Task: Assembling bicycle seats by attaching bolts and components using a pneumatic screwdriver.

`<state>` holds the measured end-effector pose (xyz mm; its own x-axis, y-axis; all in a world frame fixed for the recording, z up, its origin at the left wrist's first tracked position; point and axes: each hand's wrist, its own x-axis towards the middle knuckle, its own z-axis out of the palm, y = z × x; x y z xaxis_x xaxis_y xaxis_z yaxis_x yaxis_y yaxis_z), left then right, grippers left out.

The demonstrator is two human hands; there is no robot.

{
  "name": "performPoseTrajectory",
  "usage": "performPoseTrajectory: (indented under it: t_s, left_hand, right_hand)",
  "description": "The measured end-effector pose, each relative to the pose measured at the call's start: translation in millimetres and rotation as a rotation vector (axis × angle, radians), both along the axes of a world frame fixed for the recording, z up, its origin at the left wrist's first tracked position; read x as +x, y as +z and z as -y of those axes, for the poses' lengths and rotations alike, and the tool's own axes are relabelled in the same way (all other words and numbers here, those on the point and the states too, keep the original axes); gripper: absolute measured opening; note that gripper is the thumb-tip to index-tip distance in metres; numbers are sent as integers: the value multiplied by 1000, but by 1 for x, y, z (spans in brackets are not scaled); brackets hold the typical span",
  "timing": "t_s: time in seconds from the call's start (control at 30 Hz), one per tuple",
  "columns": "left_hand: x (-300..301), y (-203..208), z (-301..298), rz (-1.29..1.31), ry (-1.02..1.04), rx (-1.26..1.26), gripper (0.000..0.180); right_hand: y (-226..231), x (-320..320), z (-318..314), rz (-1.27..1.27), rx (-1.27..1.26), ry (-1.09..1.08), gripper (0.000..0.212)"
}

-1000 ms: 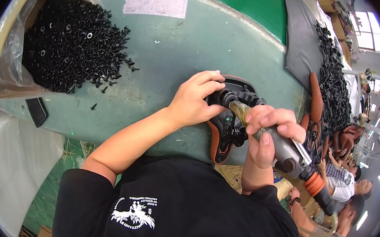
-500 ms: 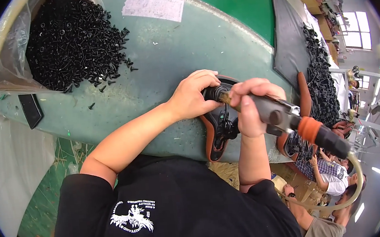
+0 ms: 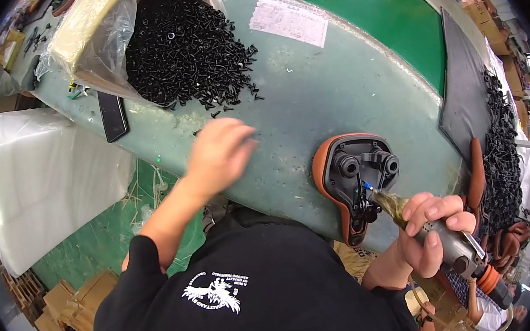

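On the green tabletop (image 3: 309,91) I count one big heap of black screws (image 3: 184,52) at the far left and one orange-rimmed saddle (image 3: 354,179), underside up, at the near right edge. My right hand (image 3: 434,232) is closed around one powered screwdriver (image 3: 441,241), its tip touching the saddle's black underside. My left hand (image 3: 222,153) hovers blurred, fingers loosely open, holding nothing I can make out, just near of the heap.

The left hand (image 3: 218,154) is motion-blurred, so its fingers and whatever they may carry cannot be made out. The right hand (image 3: 434,229) covers most of the power screwdriver (image 3: 451,246); its bit tip vanishes inside the saddle underside (image 3: 359,179). Right of that hand, the dark parts pile (image 3: 500,155) is too small to identify.
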<state>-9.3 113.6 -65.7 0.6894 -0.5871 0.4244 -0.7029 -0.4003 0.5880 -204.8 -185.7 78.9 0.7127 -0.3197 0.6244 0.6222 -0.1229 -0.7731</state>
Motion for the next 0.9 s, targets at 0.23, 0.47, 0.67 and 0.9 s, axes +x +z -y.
performPoseTrajectory:
  t_s: [0.23,0.47,0.67,0.9]
  left_hand:
    - [60,-5,-85,28,4,259,18]
    - [-18,44,80,-1112,-457,-686,4]
    - [-84,52,149,-1694,-953,-719,16]
    - [-77,59,177,-1503,-997,-503,17]
  right_hand:
    - [-5,9,-9,25,169,14,32]
    - [19,-24,8,224,112,115,35]
    - [27,-53,13,259,142,138,39]
    - [23,-69,16,251,159,-78,36]
